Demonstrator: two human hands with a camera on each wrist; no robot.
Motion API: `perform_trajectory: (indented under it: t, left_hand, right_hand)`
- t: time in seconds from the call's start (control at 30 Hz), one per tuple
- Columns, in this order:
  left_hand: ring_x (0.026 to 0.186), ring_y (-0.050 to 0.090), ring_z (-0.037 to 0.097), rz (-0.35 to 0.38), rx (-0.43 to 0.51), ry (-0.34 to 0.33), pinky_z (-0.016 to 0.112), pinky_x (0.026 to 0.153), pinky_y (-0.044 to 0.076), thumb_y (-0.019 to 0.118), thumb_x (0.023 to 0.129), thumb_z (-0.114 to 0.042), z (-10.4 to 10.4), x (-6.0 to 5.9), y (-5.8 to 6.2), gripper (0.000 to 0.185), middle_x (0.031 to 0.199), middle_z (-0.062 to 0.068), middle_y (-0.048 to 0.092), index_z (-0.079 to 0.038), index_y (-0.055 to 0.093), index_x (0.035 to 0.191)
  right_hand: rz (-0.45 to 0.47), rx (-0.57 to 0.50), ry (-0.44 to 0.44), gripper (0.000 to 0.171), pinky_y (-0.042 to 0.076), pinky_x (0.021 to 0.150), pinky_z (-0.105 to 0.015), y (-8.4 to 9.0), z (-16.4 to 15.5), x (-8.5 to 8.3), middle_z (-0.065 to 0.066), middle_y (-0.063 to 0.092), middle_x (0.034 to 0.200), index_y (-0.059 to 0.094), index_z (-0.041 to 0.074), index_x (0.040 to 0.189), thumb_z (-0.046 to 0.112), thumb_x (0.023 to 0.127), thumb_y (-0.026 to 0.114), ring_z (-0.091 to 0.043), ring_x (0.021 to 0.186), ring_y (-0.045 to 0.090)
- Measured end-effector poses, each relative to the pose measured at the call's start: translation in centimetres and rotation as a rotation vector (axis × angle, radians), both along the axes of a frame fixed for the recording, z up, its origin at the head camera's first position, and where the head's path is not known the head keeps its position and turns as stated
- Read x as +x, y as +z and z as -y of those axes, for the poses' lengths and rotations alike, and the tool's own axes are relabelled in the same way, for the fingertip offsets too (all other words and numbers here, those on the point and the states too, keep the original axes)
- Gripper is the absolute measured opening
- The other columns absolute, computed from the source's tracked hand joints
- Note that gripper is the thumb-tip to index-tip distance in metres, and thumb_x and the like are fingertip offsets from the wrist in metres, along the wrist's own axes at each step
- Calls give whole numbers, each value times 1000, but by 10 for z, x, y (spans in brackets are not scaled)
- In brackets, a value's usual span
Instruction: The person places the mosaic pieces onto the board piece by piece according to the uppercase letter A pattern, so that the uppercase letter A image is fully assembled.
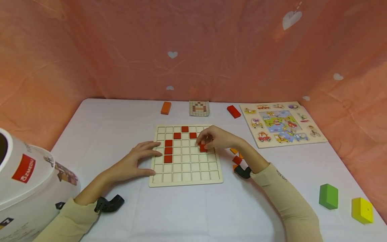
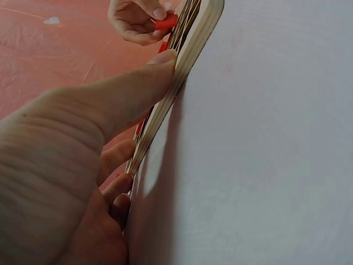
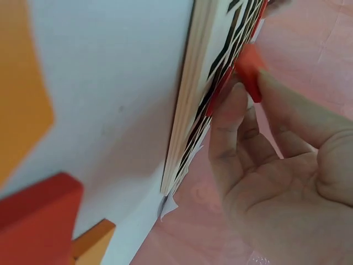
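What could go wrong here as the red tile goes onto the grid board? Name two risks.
1. The right hand pinches the red tile above tiles already placed; a tilted drop might miss its cell or knock a neighbour.
2. Only the left hand steadies the grid board at its edge; a push may slide it.

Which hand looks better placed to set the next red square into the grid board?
Probably the right hand: its fingers already pinch a red tile over the grid board. The left hand lies flat, steadying the board's left edge.
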State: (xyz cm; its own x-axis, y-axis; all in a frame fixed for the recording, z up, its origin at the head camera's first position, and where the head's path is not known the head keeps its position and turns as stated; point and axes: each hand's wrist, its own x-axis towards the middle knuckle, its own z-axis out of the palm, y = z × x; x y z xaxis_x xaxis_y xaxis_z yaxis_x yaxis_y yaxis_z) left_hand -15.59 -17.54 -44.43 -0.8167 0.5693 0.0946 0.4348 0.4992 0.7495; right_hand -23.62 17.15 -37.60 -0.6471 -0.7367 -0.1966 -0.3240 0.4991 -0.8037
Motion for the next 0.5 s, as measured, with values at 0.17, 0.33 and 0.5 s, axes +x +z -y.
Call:
perform_trajectory:
  t: [0.17,0.33,0.5]
  left_hand:
    - [147,18,35,13,5,5,72,108,17,86,78,-32,0,1,1,54,157,6,36,-20,67,128]
    - [147,18,35,13,5,7,72,108,17,86,78,-31,0,1,1,54,157,5,36,-20,67,127]
    - [147,18,35,10,6,3,72,108,17,86,78,-32,0,1,1,54,157,5,36,-20,67,127]
  right_hand:
    - [-23,10,-20,21,50,77,-27,0,1,2,-14,65,92,69,-6,108,-11,89,63,-22,86,57]
    - [-111,37,-54,17,50,79,-28,3,0,7,-7,67,96,69,-3,110,0,94,64,-21,87,57]
    - [-197,47,-115,17,50,77,-30,7,-2,18,-5,69,98,69,-1,110,8,97,64,-20,88,58]
